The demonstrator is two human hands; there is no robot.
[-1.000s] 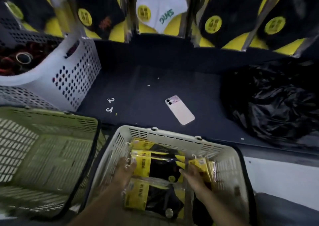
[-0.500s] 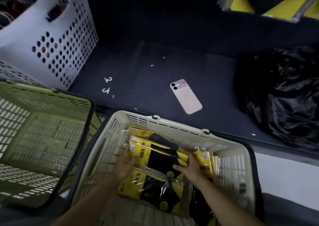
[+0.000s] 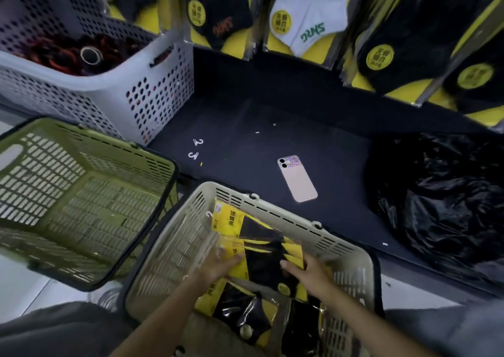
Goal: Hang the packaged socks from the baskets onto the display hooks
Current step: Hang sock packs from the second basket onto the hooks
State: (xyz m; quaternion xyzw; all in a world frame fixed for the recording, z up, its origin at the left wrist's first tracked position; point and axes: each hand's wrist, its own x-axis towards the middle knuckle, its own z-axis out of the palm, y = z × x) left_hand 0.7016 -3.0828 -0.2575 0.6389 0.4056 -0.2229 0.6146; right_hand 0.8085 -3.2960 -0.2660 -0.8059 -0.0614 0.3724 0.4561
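Gripping the sock packs (image 3: 259, 247), left hand (image 3: 218, 268) and right hand (image 3: 308, 273) have raised them within the basket (image 3: 169, 258).

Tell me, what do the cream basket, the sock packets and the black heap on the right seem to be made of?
Cream basket: moulded plastic, matte, by its stiff slotted walls. Sock packets: clear glossy film over yellow card, by the glints and creases; the card is a guess. Black heap: thin shiny plastic, probably a bag, crumpled with bright highlights.
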